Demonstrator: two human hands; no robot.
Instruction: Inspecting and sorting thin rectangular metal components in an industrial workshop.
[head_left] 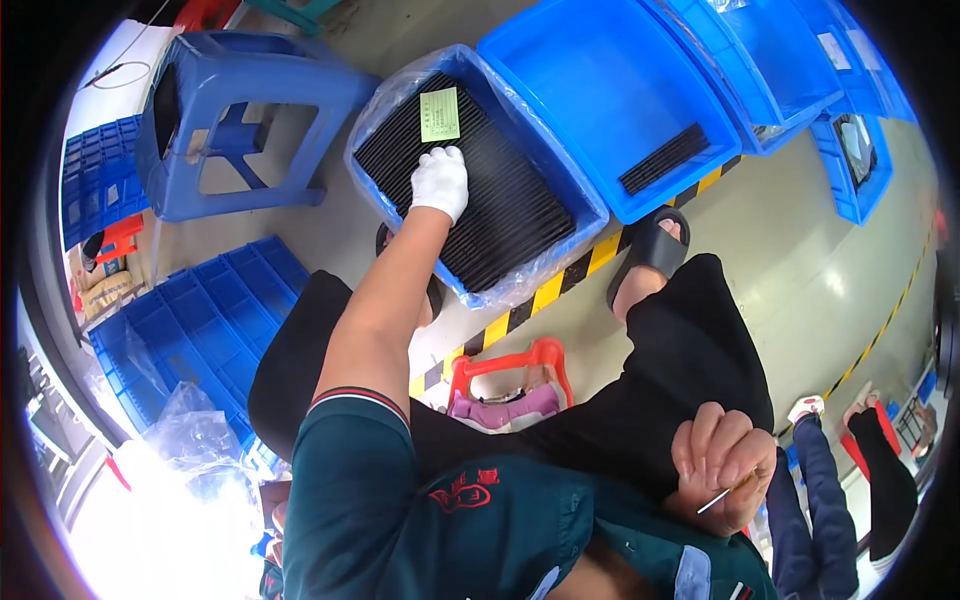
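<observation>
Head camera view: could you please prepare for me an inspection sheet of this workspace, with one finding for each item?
Surface: pale floor, crossed by yellow-and-black tape.
Job's things: black strips fill a plastic-lined blue bin; a green card lies on them. The unlined blue bin beside it holds a few strips.
Clutter: clear plastic bag at lower left.
Hands: white-gloved left hand on the strips, grip unclear; bare right hand holds a thin metal pin.
Cables: thin dark cord at upper left.
Surroundings: blue stool at left; another person's legs at lower right.
</observation>
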